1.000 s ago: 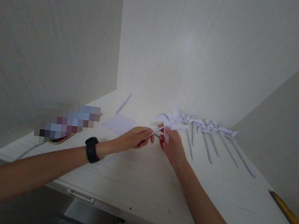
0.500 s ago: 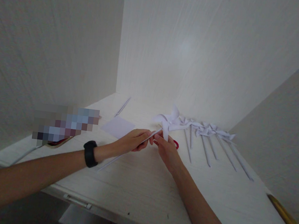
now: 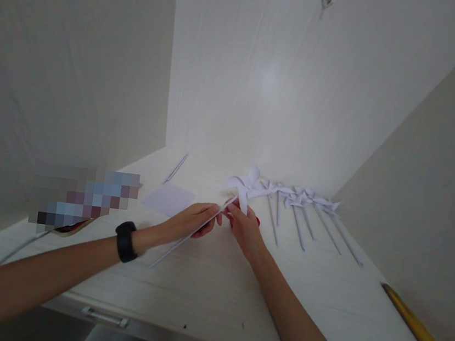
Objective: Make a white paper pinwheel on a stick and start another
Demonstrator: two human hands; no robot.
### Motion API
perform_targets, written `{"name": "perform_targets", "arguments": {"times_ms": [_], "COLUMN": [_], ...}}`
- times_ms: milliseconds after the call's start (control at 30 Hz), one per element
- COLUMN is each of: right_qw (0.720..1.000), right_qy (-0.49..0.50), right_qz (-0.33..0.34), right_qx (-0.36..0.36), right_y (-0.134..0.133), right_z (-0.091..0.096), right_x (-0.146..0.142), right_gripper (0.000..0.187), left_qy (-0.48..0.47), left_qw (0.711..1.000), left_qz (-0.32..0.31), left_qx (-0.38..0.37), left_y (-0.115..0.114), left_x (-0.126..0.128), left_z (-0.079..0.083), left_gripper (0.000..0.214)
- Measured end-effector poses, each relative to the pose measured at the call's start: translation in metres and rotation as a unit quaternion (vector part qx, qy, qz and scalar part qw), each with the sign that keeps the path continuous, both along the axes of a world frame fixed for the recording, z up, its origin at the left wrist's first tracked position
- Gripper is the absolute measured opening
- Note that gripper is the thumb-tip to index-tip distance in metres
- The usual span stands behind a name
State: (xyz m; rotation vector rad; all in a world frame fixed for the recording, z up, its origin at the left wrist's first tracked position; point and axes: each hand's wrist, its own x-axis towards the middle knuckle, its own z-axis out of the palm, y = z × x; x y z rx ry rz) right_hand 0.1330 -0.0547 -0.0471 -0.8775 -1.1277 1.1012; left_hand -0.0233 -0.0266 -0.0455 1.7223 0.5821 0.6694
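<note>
My left hand (image 3: 202,220), with a black band on its wrist, is closed around a thin white paper stick (image 3: 172,250), which slants from lower left up to my fingers. Facing it, my right hand (image 3: 244,229) is closed at the stick's upper end, just under a white paper pinwheel (image 3: 244,185) with curled blades. One blade droops over the right fingers, so the exact grip there is partly hidden. The fingertips of both hands nearly meet. Beside the right hand shows a bit of a red loop (image 3: 258,222), mostly covered, like a scissors handle.
Several finished-looking paper pinwheels (image 3: 311,198) on sticks lie in a row at right. A square paper sheet (image 3: 170,199) and thin sticks (image 3: 176,168) lie back left. A blurred-out device (image 3: 82,205) with a cable is at far left. A yellow-and-black tool (image 3: 419,329) lies by the right wall.
The view has tilted up and shifted, so everything sits a little further left. The stick now shows as a longer straight line past my left hand. Both hands keep their grip.
</note>
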Motion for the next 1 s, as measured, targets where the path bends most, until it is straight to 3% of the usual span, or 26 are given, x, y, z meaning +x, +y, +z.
{"name": "perform_targets", "arguments": {"times_ms": [167, 300, 467, 567, 633, 767, 833, 900, 1000], "right_qw": [0.995, 0.989, 0.987, 0.969, 0.925, 0.746, 0.68, 0.648, 0.622], "right_qy": [0.075, 0.086, -0.017, -0.156, -0.292, -0.564, -0.625, -0.65, -0.668], "right_qz": [-0.068, -0.118, -0.159, -0.19, -0.243, -0.355, -0.378, -0.384, -0.392], "right_qx": [-0.021, -0.004, 0.003, -0.001, 0.003, -0.016, -0.066, -0.1, -0.116], "right_y": [0.005, 0.007, 0.014, 0.019, 0.02, 0.014, 0.01, 0.007, 0.006], "right_z": [0.006, 0.008, -0.004, -0.013, -0.016, -0.015, -0.015, -0.016, -0.018], "right_x": [0.012, 0.026, 0.045, 0.058, 0.069, 0.089, 0.096, 0.1, 0.101], "right_gripper": [0.021, 0.021, 0.021, 0.022, 0.023, 0.014, 0.017, 0.019, 0.022], "left_qy": [0.053, 0.116, 0.188, 0.189, 0.173, 0.143, 0.13, 0.119, 0.104], "left_qw": [0.998, 0.983, 0.963, 0.963, 0.966, 0.974, 0.979, 0.983, 0.984], "left_qz": [0.003, 0.007, 0.002, 0.012, 0.031, 0.071, 0.08, 0.086, 0.1], "left_qx": [0.019, 0.144, 0.193, 0.19, 0.188, 0.159, 0.134, 0.114, 0.107], "left_y": [0.002, 0.002, 0.003, 0.006, 0.008, 0.01, 0.01, 0.01, 0.011], "left_x": [-0.001, -0.004, -0.004, -0.004, -0.005, -0.006, -0.006, -0.006, -0.006], "left_z": [0.001, 0.006, 0.004, 0.002, 0.001, 0.0, 0.0, -0.002, -0.005], "left_gripper": [0.034, 0.034, 0.034, 0.034, 0.035, 0.037, 0.038, 0.038, 0.038]}}
